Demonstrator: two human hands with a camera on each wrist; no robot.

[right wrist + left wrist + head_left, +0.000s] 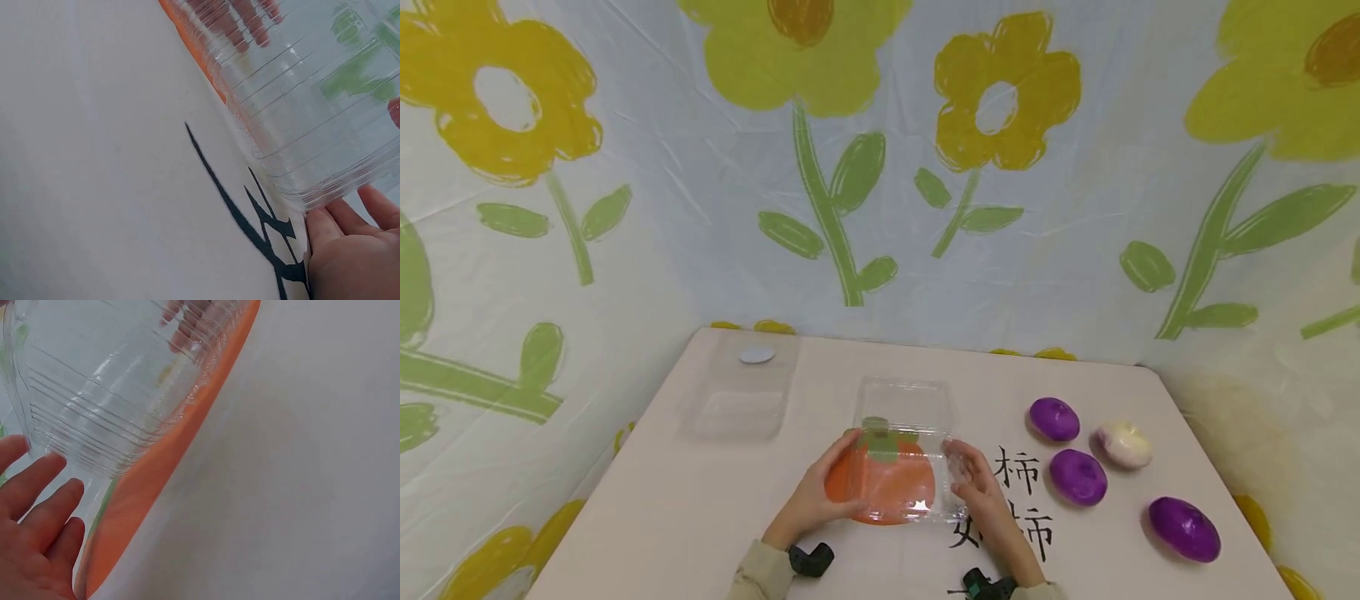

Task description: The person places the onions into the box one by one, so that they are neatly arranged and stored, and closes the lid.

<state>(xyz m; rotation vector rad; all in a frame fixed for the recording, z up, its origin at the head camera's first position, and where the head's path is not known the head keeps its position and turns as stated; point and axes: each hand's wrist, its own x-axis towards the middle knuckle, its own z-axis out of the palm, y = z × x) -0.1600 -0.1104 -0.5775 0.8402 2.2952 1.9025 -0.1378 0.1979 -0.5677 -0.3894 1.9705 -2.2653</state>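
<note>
A clear plastic clamshell box stands with its lid raised at the far side, over an orange persimmon print on the table cover. At the left side of the box is my left hand, fingers spread and loosely extended, fingertips right at the ribbed wall. My right hand lies along the opposite side, with its fingers against the box's end and its thumb toward the near edge. Nothing shows inside the box; the print is visible through its plastic.
Several glossy purple, onion-like vegetables and one whitish, purple-tinged one lie at the right. Another clear plastic box with a white oval label stands at the back left. Flowered cloth hangs behind the table.
</note>
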